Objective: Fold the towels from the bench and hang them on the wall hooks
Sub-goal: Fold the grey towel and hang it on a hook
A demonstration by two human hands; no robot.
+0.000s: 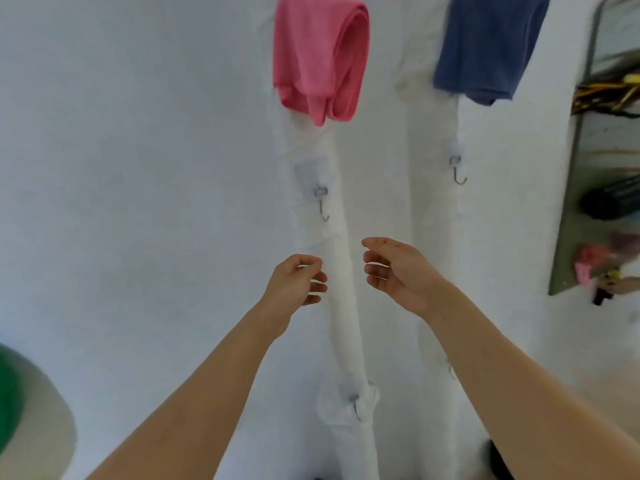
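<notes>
A folded pink towel [318,57] hangs high on the white wall, and a folded blue towel [488,46] hangs to its right. Below the pink towel is a bare metal hook [322,202] on a clear pad; another bare hook [458,171] sits below the blue towel. A third hook [356,405] is lower down. My left hand [298,282] and my right hand [394,271] are raised side by side below the middle hooks, a little apart. Both hold nothing, with fingers loosely curled and apart.
White taped strips [341,306] run down the wall behind the hooks. A grey shelf frame [568,202] with cables and dark and pink items stands at the right edge. A green, rounded object [10,393] is at the lower left.
</notes>
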